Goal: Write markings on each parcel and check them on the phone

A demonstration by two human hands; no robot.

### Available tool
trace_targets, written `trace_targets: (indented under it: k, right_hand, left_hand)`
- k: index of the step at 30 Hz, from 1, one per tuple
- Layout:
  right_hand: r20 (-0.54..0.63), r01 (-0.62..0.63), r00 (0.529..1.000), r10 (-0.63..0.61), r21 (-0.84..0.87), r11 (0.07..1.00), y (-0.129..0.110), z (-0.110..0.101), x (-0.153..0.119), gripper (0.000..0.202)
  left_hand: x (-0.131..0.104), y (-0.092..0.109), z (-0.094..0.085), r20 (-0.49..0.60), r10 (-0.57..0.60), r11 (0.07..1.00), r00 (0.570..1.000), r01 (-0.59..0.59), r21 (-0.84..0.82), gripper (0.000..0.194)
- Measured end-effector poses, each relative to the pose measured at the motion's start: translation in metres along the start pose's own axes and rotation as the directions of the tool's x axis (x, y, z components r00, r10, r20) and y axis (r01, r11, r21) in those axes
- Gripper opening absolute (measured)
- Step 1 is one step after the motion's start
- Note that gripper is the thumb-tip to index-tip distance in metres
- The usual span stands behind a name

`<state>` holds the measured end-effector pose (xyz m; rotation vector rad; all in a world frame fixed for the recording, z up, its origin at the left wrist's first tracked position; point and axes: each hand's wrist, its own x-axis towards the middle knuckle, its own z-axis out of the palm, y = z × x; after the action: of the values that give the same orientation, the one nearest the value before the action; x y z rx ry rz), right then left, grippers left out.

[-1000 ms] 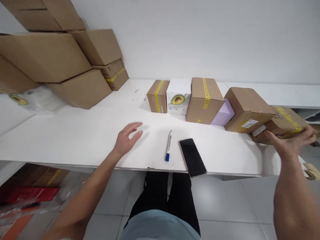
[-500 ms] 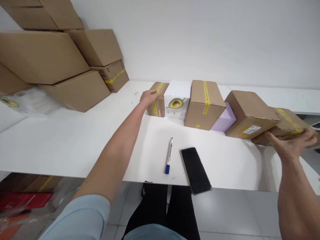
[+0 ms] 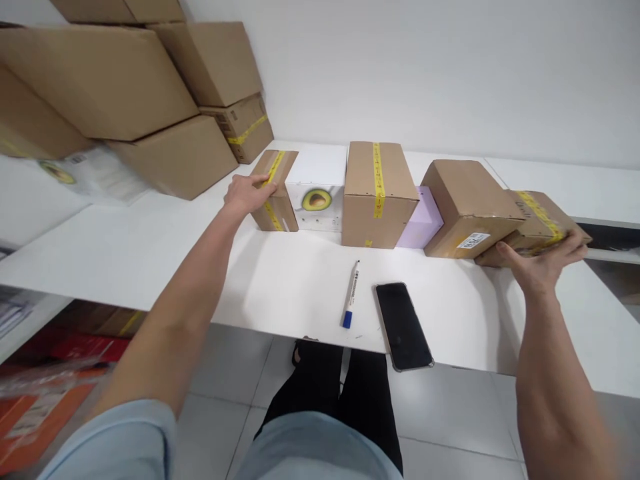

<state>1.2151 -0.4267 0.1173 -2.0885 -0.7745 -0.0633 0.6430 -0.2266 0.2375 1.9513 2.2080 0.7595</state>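
Note:
My left hand [image 3: 249, 193] grips the small brown cardboard box [image 3: 284, 200] at the row's left end, fingers over its taped top. Beside it stands a white box with an avocado picture [image 3: 313, 170], then a taller yellow-taped carton [image 3: 363, 170]. A lilac box [image 3: 421, 217] shows partly between that carton and a labelled brown carton [image 3: 467, 193]. At the right end my right hand [image 3: 543, 263] grips a low brown taped box [image 3: 543, 217], its thumb at the near side and fingers stretched along the right. That hand partly covers the box.
A blue-capped marker [image 3: 351, 293] and a black phone [image 3: 404, 327] lie on the white table [image 3: 300, 283] near its front edge. Stacked cartons [image 3: 100, 83] lean over a plastic-wrapped avocado pack [image 3: 95, 173] at left. Shelves with orange and red packages [image 3: 50, 413] sit below.
The row of boxes has slid left across the table, toward the stacked cartons, with both hands moving along at its ends. The marker and phone stay put; the camera view has shifted slightly.

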Motion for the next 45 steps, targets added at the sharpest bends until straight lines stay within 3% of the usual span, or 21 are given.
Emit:
trace_targets:
  k: [4, 6, 8, 10, 12, 13, 14, 15, 17, 19, 20, 22, 28, 31, 33, 35, 36, 38, 39, 41, 45]
  right_hand:
    - [0.182, 0.031, 0.983, -0.029, -0.008, 0.999, -0.023, 0.008, 0.0, 0.129]
    - [0.283, -0.043, 0.958, 0.05, -0.032, 0.999, -0.033, 0.004, 0.003, 0.133]
    - [0.234, -0.168, 0.956, 0.176, -0.053, 0.984, -0.046, -0.002, -0.003, 0.135]
    - [0.042, -0.205, 0.978, 0.206, -0.031, 0.978, -0.063, -0.007, -0.024, 0.129]
    - [-0.076, -0.03, 0.997, 0.028, -0.025, 0.999, -0.082, -0.007, -0.064, 0.103]
    - [-0.003, 0.114, 0.993, -0.115, -0.034, 0.993, -0.092, -0.005, -0.089, 0.076]
    - [0.159, 0.274, 0.95, -0.27, 0.0, 0.962, -0.102, -0.001, -0.118, 0.06]
    - [0.335, 0.413, 0.852, -0.402, 0.042, 0.91, -0.112, 0.004, -0.148, 0.053]
    - [0.508, 0.547, 0.689, -0.516, 0.102, 0.831, -0.131, 0.016, -0.205, 0.043]
    - [0.675, 0.819, 0.441, -0.592, -0.032, 0.573, -0.148, 0.026, -0.252, 0.044]
    - [0.725, 0.88, 0.375, -0.577, -0.084, 0.467, -0.155, 0.03, -0.269, 0.047]
    - [0.77, 0.926, 0.311, -0.557, -0.114, 0.36, -0.164, 0.034, -0.29, 0.048]
    - [0.784, 0.942, 0.25, -0.569, -0.061, 0.329, -0.172, 0.038, -0.296, 0.036]
    - [0.774, 0.943, 0.246, -0.583, -0.052, 0.329, -0.17, 0.041, -0.299, 0.035]
    - [0.742, 0.925, 0.287, -0.606, -0.052, 0.375, -0.164, 0.044, -0.306, 0.035]
    - [0.636, 0.852, 0.392, -0.665, 0.023, 0.523, -0.155, 0.047, -0.316, 0.034]
    - [0.549, 0.783, 0.473, -0.689, 0.095, 0.614, -0.15, 0.049, -0.321, 0.031]
    - [0.363, 0.62, 0.644, -0.673, 0.267, 0.738, -0.14, 0.053, -0.332, 0.024]
    - [0.297, 0.561, 0.702, -0.647, 0.33, 0.759, -0.136, 0.055, -0.337, 0.021]
    - [0.242, 0.484, 0.765, -0.597, 0.395, 0.781, -0.132, 0.058, -0.344, 0.021]
    - [0.29, 0.355, 0.811, -0.508, 0.445, 0.822, -0.132, 0.059, -0.347, 0.024]
  left_hand:
    - [-0.025, -0.011, -0.037, 0.075, 0.055, 0.985, 0.996, -0.067, 0.162, 0.063]
    - [-0.033, -0.013, -0.045, 0.114, 0.071, 0.981, 0.991, -0.09, 0.17, 0.074]
    - [-0.037, -0.015, -0.044, 0.161, 0.051, 0.981, 0.986, -0.08, 0.179, 0.09]
    - [-0.038, -0.016, -0.038, 0.182, 0.011, 0.98, 0.983, -0.047, 0.192, 0.107]
    - [-0.038, -0.017, -0.029, 0.16, -0.015, 0.982, 0.987, -0.015, 0.186, 0.114]
    - [-0.039, -0.017, -0.024, 0.134, -0.019, 0.986, 0.991, -0.003, 0.168, 0.114]
    - [-0.04, -0.017, -0.021, 0.102, -0.016, 0.99, 0.995, 0.002, 0.138, 0.111]
    - [-0.042, -0.018, -0.018, 0.074, -0.014, 0.994, 0.997, 0.006, 0.106, 0.109]
    - [-0.05, -0.022, -0.017, 0.029, -0.007, 0.999, 1.0, 0.006, 0.054, 0.104]
    - [-0.067, -0.03, -0.021, 0.003, 0.009, 0.999, 1.0, -0.009, 0.033, 0.101]
    - [-0.079, -0.036, -0.026, -0.006, 0.022, 0.999, 1.0, -0.021, 0.034, 0.099]
    - [-0.111, -0.051, -0.037, -0.024, 0.054, 0.998, 0.998, -0.053, 0.043, 0.096]
    - [-0.234, -0.096, -0.057, -0.167, 0.237, 0.971, 0.957, -0.228, 0.074, 0.093]
    - [-0.273, -0.101, -0.046, -0.278, 0.332, 0.941, 0.901, -0.336, 0.036, 0.104]
    - [-0.283, -0.098, -0.033, -0.389, 0.374, 0.918, 0.842, -0.395, 0.025, 0.108]
    - [-0.284, -0.093, -0.019, -0.508, 0.395, 0.894, 0.766, -0.447, 0.023, 0.108]
    - [-0.282, -0.09, -0.013, -0.554, 0.395, 0.885, 0.733, -0.466, 0.015, 0.108]
    - [-0.276, -0.082, -0.002, -0.609, 0.38, 0.871, 0.696, -0.491, -0.017, 0.109]
    - [-0.273, -0.078, 0.003, -0.623, 0.37, 0.867, 0.69, -0.497, -0.035, 0.109]
    - [-0.269, -0.068, 0.011, -0.638, 0.353, 0.86, 0.685, -0.505, -0.067, 0.111]
    - [-0.267, -0.049, 0.024, -0.65, 0.326, 0.847, 0.687, -0.517, -0.122, 0.113]
